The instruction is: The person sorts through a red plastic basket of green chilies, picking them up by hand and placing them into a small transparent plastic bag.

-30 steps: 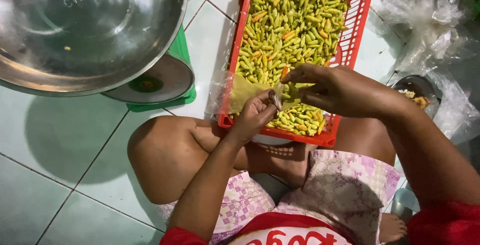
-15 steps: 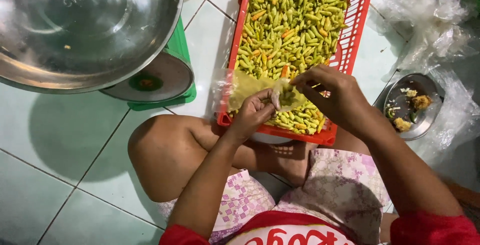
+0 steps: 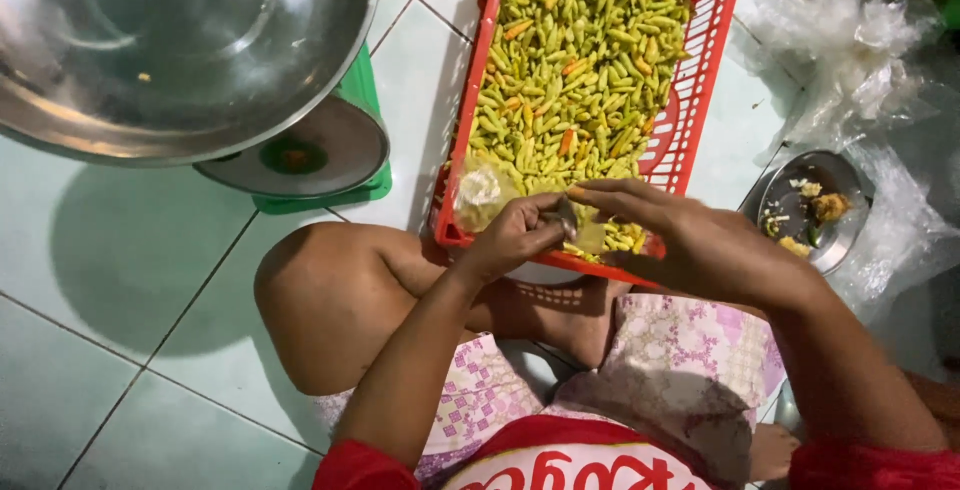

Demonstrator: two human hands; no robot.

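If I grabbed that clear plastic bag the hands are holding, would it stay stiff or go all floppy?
Probably floppy: the clear plastic bag looks thin and wrinkled where it lies on the chillies in the red basket. It likely weighs little, though the chillies inside would make it sag. It may be slippery too, since the left hand and right hand both pinch its mouth.

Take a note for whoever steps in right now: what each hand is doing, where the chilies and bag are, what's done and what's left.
Left hand: pinching the mouth of a small clear plastic bag at the near end of the red basket.
Right hand: at the same bag mouth, fingers working the opening.
Chilies: green and orange, loose, filling most of the basket.
Done: the bag holds some chilies.
Left: the bag is not closed; most chilies are loose.
Nearby: large steel bowl on a green scale, small metal dish with scraps, spare clear bags.
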